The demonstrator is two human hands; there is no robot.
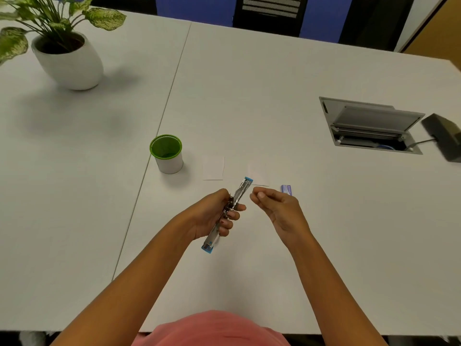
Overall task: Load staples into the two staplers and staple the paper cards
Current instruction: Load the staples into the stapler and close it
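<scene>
My left hand (214, 216) grips a blue and silver stapler (240, 193) swung open above the table. One blue end points away from me and the other end (208, 247) points toward me. My right hand (277, 208) hovers just right of the stapler's far arm, thumb and forefinger pinched together on something tiny that looks like staples. A small purple staple box (287, 189) lies on the table beyond that hand. Two white paper cards (213, 168) (259, 173) lie flat behind the stapler.
A white cup with a green rim (166, 153) stands left of the cards. A potted plant (67, 58) is at the far left. An open cable hatch (369, 126) and a dark device (444, 136) sit at the right. A table seam runs (162, 116) left of the cup.
</scene>
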